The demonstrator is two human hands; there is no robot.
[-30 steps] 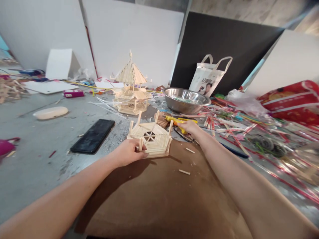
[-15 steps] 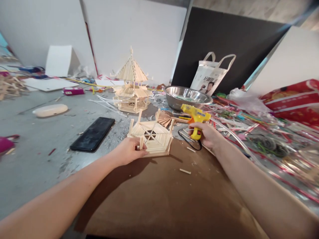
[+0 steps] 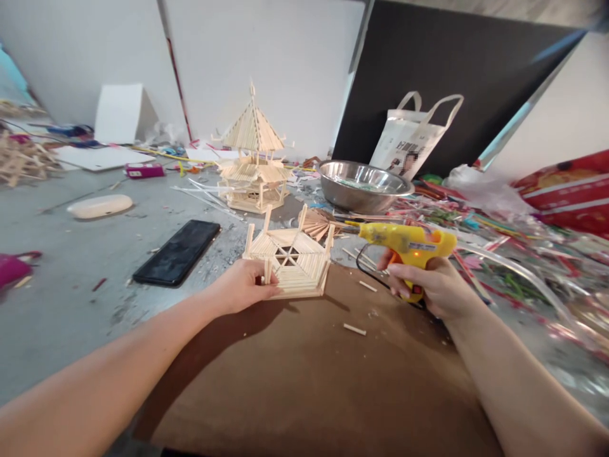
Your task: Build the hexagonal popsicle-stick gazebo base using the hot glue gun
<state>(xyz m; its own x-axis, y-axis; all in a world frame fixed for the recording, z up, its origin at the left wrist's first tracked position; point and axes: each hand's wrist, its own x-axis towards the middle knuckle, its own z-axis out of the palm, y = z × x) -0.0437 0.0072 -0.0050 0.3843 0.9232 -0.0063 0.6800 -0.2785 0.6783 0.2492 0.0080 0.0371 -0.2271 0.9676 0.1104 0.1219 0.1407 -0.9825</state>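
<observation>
Near frame centre, the left hand [image 3: 243, 285] pinches a stick model [image 3: 304, 274] at its edge; right of centre, the right hand [image 3: 443, 285] grips a yellow glue gun [image 3: 398, 240].

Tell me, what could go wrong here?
The glue gun in the right hand shows a lit orange light, so its nozzle may be hot and could burn the left hand if they meet. That hand grips the wooden frame at a thin post, which might loosen if squeezed.
</observation>
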